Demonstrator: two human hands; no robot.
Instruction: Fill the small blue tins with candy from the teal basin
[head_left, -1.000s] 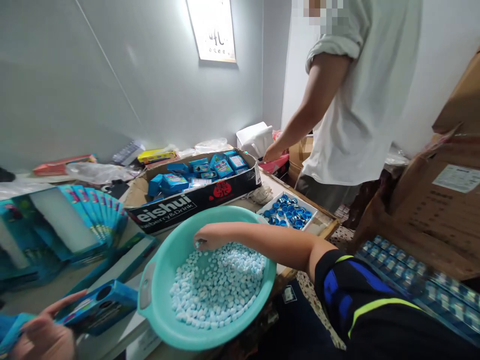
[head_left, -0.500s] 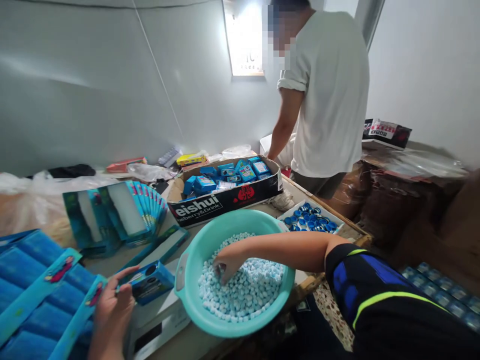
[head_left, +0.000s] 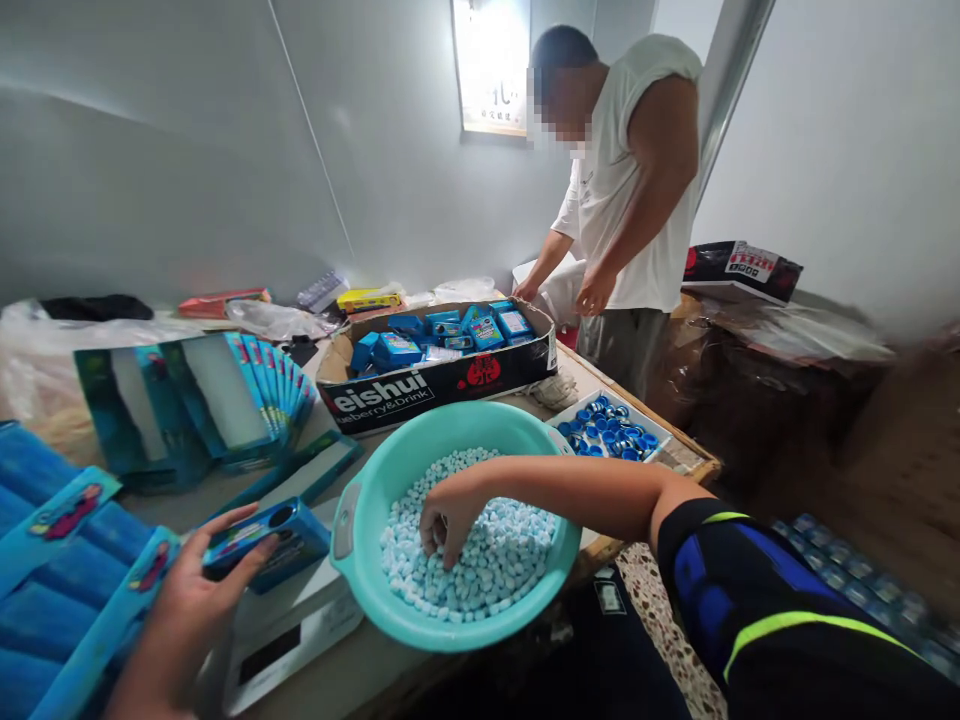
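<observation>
My left hand (head_left: 196,590) grips a small blue printed box (head_left: 300,550) with a dark round opening in its upper face, thumb on one side and fingers on the other. The box is tilted beside a turquoise plastic basin (head_left: 409,465). Inside the basin lies a heap of small pale blue tablets (head_left: 502,560). My right hand (head_left: 457,505) reaches into this heap, with its fingers curled down and the tips at the tablets. What lies between those fingertips is partly hidden.
Behind the basin stands a black carton (head_left: 450,380) of blue boxes. A white tray (head_left: 660,440) holds blue caps. Fanned blue packaging (head_left: 187,400) and blue display boxes (head_left: 67,560) are at left. A white device with a dark panel (head_left: 270,650) lies in front. A co-worker (head_left: 637,180) stands behind.
The view has shifted slightly. My left thumb has come over the blue box and closed on it. My right hand stays in the basin. The co-worker has turned, and both their arms now show.
</observation>
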